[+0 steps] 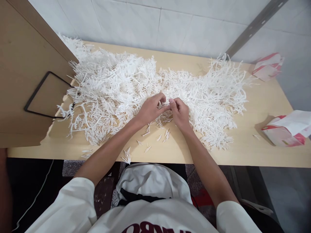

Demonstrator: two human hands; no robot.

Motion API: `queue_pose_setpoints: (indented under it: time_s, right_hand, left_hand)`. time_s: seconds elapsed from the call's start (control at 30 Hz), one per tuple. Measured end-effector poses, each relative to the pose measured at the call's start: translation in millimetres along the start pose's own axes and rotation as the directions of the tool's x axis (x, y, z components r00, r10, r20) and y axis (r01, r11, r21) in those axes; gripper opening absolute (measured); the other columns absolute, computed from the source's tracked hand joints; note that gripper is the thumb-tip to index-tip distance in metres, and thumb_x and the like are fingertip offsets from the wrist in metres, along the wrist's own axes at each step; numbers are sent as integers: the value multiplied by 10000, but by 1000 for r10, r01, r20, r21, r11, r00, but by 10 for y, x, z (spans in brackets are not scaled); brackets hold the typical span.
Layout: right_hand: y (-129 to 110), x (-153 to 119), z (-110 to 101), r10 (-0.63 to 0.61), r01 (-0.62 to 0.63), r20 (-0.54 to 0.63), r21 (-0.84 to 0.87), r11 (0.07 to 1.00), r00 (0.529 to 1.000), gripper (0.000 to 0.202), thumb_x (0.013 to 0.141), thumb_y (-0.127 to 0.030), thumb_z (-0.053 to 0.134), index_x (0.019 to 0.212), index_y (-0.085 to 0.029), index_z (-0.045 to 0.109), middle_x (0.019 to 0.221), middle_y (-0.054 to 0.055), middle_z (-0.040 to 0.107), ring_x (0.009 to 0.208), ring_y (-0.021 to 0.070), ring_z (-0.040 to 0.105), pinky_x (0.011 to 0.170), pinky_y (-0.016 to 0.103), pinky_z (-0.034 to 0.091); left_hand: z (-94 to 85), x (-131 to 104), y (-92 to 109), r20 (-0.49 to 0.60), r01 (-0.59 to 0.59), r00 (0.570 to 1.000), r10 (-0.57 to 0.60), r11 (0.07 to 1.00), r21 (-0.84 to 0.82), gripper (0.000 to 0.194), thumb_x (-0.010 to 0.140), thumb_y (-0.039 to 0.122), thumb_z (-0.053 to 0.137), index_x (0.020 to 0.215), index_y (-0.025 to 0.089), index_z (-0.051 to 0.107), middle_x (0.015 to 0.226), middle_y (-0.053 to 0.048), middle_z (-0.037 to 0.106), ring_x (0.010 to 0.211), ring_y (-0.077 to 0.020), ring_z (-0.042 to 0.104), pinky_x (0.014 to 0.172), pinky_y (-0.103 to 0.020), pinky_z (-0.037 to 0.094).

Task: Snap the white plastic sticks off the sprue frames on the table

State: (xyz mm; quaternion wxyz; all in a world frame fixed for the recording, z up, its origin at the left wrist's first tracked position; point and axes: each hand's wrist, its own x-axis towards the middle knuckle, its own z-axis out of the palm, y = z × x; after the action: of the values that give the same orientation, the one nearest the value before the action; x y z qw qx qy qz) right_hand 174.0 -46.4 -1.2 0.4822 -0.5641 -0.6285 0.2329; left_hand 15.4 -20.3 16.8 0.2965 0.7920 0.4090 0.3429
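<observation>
A big heap of white, thin, branching pieces (116, 81) that look like plastic twigs spreads across the wooden table (243, 139). At the front middle of the heap, my left hand (152, 108) has its thumb and fingers curled inward. My right hand (180, 113) meets its fingertips, with thumb and index finger pinched together. Whatever lies between the fingertips is too small to make out against the white pile. Several small loose sprigs (166, 135) lie on the wood just below my hands, and another sprig (126, 156) sits at the front edge.
A cardboard box (29, 64) with a black wire frame (36, 92) against it stands at the left. To the right are a red-and-white tissue pack (286, 131) and a similar pack (268, 66) farther back. A tiled wall (145, 22) and a slanting metal post (252, 29) bound the back.
</observation>
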Motion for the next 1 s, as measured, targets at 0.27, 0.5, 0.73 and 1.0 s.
queue_pose_setpoints:
  time_s: [0.27, 0.5, 0.73, 1.0]
  right_hand:
    - [-21, 30, -51, 9, -6, -17, 168, 986, 1000, 310, 884, -535, 514, 920, -234, 584, 767, -13, 619, 658, 105, 592, 618, 252, 496]
    - [45, 4, -19, -31, 22, 36, 237, 971, 999, 272, 834, -479, 620, 967, -242, 634, 908, 12, 695, 800, 141, 678, 765, 307, 559]
    - [32, 0, -48, -113, 106, 44, 129, 986, 993, 327, 864, -473, 583, 1129, -282, 593, 887, 3, 681, 798, 136, 654, 738, 299, 536]
    - [78, 40, -69, -244, 261, 125, -144, 954, 962, 220, 940, -411, 456, 901, -223, 564, 892, 29, 618, 822, 141, 572, 700, 292, 454]
  left_hand:
    - [-31, 27, -46, 42, 76, 997, -68, 969, -236, 269, 892, 456, 532, 1022, 222, 556, 797, 7, 592, 586, -74, 518, 575, -211, 416]
    - [-11, 3, -3, -81, 116, 988, -130, 981, -158, 241, 867, 426, 581, 990, 220, 555, 875, -1, 626, 523, -42, 441, 514, -199, 365]
    - [-20, 23, -12, -78, -6, 997, 2, 999, -54, 191, 890, 326, 547, 957, 205, 678, 971, -40, 650, 741, -94, 558, 640, -214, 417]
    - [1, -6, 15, 47, -43, 998, 43, 999, 18, 206, 889, 285, 477, 841, 178, 648, 742, 4, 634, 634, -91, 489, 607, -230, 347]
